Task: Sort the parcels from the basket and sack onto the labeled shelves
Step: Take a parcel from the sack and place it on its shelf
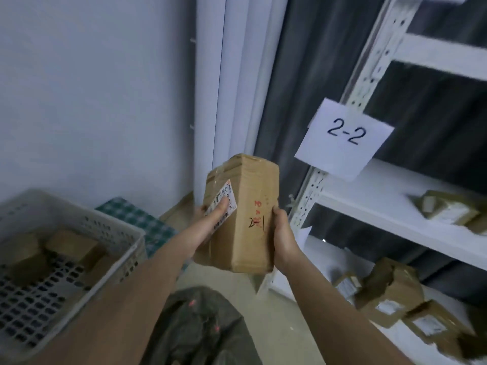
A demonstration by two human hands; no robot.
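The left hand [210, 222] is gripping the left face of a cardboard parcel [242, 214], its thumb lying straight across the white shipping label [222, 204] while the other fingers are curling round behind. The right hand [283, 238] is clasping the parcel's right edge, thumb on the front face beside a handwritten mark, fingers wrapped out of sight. The parcel is being held upright in the air between the white basket [87, 225] at the left and the white shelving [390, 206] at the right. More brown parcels are lying in the basket and on the two lower shelves. A paper sign reading 2-2 [344, 138] is hanging on the shelf post. A dark sack [200, 327] is sitting below the arms, and a checked cloth [137, 214] is lying behind the basket
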